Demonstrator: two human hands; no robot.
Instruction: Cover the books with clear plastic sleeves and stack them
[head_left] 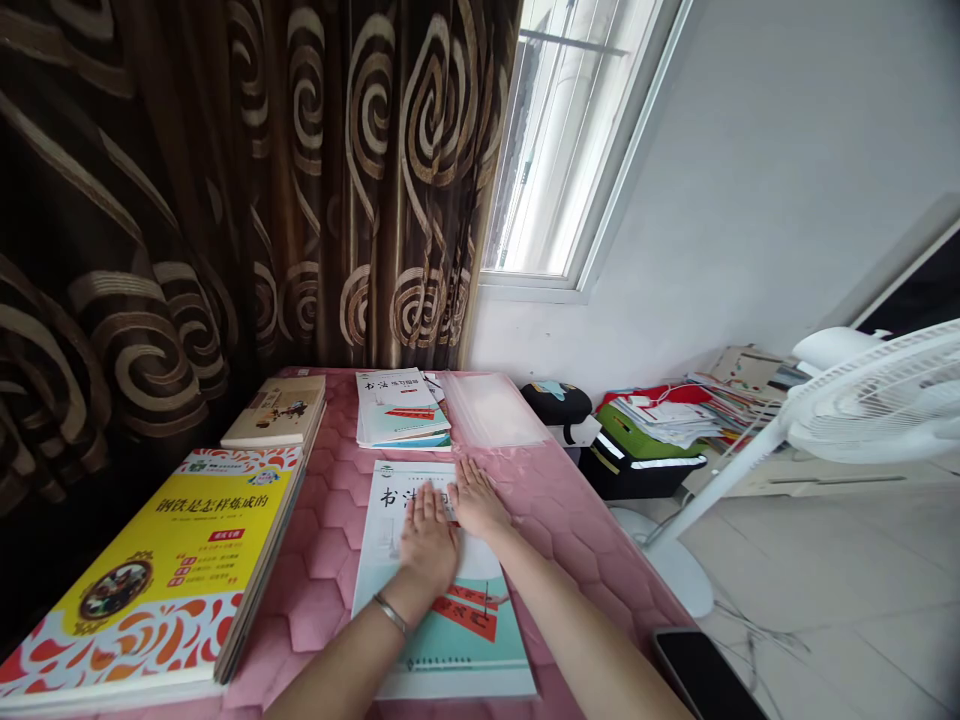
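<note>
A calligraphy workbook (457, 665) with a white and teal cover lies in front of me on the pink quilted pad (322, 560). It may have a clear cover on it, but I cannot be sure. My left hand (429, 540) rests flat on its middle, fingers stretched forward, a silver bangle on the wrist. Beside it, my right hand (478, 497) presses flat near the book's upper right edge, fingers extended. Both palms hide part of the title. Beyond the fingertips sits a stack of similar workbooks (397, 400), with clear plastic sleeves (495, 410) to its right.
At left are a yellow-covered book (202, 560) on a pile and a smaller tan book (277, 410). A phone (705, 670) lies at the pad's right edge. A white fan (877, 400), a green and black bag (645, 450) and papers stand right; a patterned curtain (300, 180) hangs behind.
</note>
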